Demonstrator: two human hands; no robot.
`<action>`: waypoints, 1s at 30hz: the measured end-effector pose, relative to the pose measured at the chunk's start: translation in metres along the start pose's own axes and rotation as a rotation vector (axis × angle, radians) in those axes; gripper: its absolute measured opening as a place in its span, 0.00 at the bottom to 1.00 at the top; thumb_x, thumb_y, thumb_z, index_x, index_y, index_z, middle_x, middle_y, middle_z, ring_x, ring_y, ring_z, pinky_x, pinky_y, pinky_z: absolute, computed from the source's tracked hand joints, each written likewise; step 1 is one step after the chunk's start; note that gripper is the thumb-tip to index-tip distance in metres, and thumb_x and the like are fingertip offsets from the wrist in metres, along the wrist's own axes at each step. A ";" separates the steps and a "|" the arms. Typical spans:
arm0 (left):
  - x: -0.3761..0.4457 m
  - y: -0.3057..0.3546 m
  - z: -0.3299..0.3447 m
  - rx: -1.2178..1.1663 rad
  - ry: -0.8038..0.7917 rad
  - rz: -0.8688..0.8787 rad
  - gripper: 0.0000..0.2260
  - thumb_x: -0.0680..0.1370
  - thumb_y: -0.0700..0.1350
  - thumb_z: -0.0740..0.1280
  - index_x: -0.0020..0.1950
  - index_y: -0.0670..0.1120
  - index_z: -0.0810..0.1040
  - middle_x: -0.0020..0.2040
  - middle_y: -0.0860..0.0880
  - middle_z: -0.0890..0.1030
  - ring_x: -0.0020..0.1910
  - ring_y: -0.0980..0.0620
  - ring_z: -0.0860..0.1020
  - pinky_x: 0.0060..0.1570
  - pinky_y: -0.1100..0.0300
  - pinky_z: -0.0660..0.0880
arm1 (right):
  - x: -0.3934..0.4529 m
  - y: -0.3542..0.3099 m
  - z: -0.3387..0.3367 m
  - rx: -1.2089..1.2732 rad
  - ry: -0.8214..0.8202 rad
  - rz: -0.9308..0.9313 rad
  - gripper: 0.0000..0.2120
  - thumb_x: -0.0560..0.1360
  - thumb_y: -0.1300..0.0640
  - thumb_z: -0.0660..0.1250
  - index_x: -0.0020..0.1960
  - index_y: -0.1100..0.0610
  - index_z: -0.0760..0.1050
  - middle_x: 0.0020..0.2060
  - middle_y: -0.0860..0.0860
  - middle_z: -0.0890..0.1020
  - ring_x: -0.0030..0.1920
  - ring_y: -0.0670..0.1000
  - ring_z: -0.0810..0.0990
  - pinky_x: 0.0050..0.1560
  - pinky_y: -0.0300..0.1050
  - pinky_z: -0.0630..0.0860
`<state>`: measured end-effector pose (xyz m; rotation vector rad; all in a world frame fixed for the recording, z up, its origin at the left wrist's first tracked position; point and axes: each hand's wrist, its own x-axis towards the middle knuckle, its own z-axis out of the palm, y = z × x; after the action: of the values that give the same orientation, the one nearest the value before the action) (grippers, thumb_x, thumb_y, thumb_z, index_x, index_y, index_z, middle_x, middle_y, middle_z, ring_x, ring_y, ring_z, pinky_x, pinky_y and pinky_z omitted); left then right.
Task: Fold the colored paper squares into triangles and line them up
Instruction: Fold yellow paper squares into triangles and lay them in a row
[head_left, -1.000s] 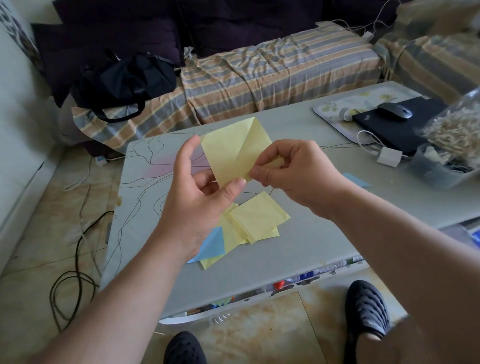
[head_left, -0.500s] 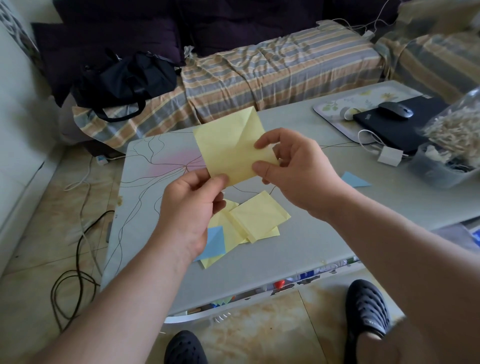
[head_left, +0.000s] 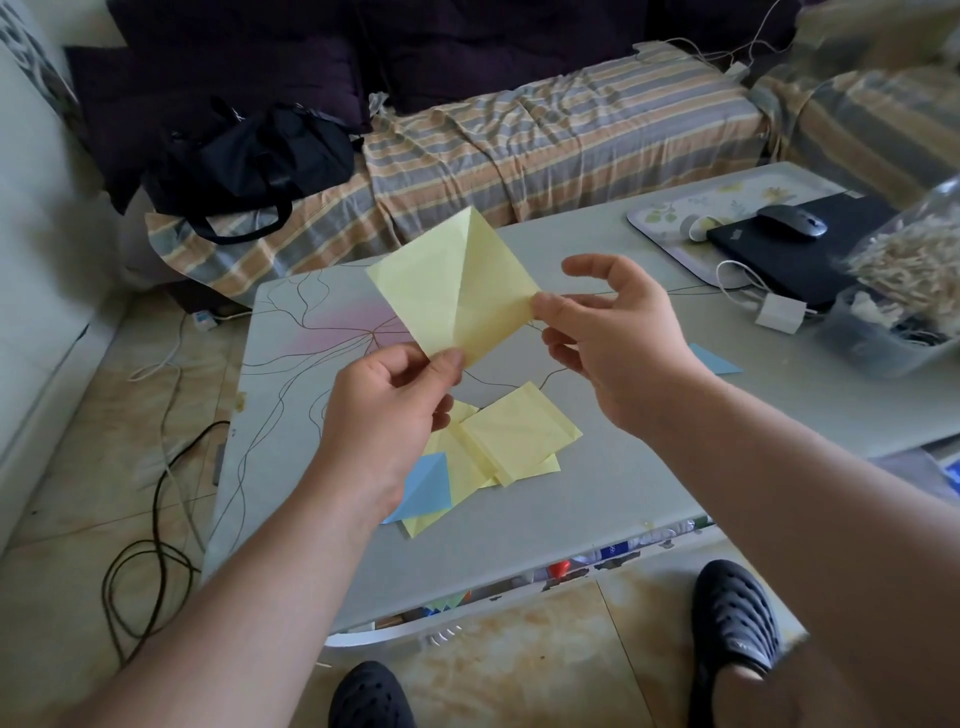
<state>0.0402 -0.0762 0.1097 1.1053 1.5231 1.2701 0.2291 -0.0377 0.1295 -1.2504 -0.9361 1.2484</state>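
A pale yellow paper square (head_left: 453, 285) is seen at centre. Below it, at 6 o'clock, yellow sheets (head_left: 511, 434) and a light blue triangle (head_left: 427, 487) are laid on a grey table (head_left: 597, 499) marked with thin brown lines and a pink blush. Orange, grey and cream stripes cover the sofa throw (head_left: 545, 150) at 12 o'clock; a black bag (head_left: 249, 161) is seen at 10 o'clock.

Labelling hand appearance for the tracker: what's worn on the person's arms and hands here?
Nothing is worn: the left hand and the right hand are bare, with no gloves, rings, watches or bands visible. Both forearms are bare to the frame edge, no sleeves showing.
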 end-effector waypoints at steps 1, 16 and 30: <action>-0.001 0.000 0.002 -0.016 -0.010 -0.014 0.05 0.79 0.45 0.74 0.44 0.46 0.85 0.36 0.52 0.83 0.33 0.55 0.77 0.43 0.54 0.82 | 0.000 0.001 0.001 0.060 -0.012 0.043 0.18 0.75 0.60 0.77 0.61 0.51 0.76 0.47 0.55 0.88 0.37 0.51 0.82 0.47 0.49 0.84; -0.007 0.001 0.005 -0.082 -0.108 -0.018 0.03 0.79 0.41 0.73 0.45 0.47 0.84 0.40 0.50 0.85 0.37 0.54 0.78 0.43 0.57 0.78 | -0.013 0.015 0.016 -0.194 -0.415 0.157 0.07 0.77 0.57 0.74 0.42 0.55 0.78 0.39 0.51 0.83 0.40 0.51 0.81 0.49 0.50 0.77; 0.000 0.005 -0.001 -0.082 -0.100 0.011 0.06 0.71 0.38 0.76 0.43 0.49 0.87 0.38 0.48 0.82 0.34 0.53 0.74 0.46 0.56 0.76 | 0.004 -0.005 -0.007 -0.101 -0.281 0.129 0.10 0.77 0.59 0.74 0.37 0.54 0.78 0.35 0.51 0.81 0.37 0.53 0.80 0.46 0.48 0.76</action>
<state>0.0395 -0.0762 0.1147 1.1090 1.3809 1.2541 0.2370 -0.0342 0.1332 -1.2500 -1.1456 1.5225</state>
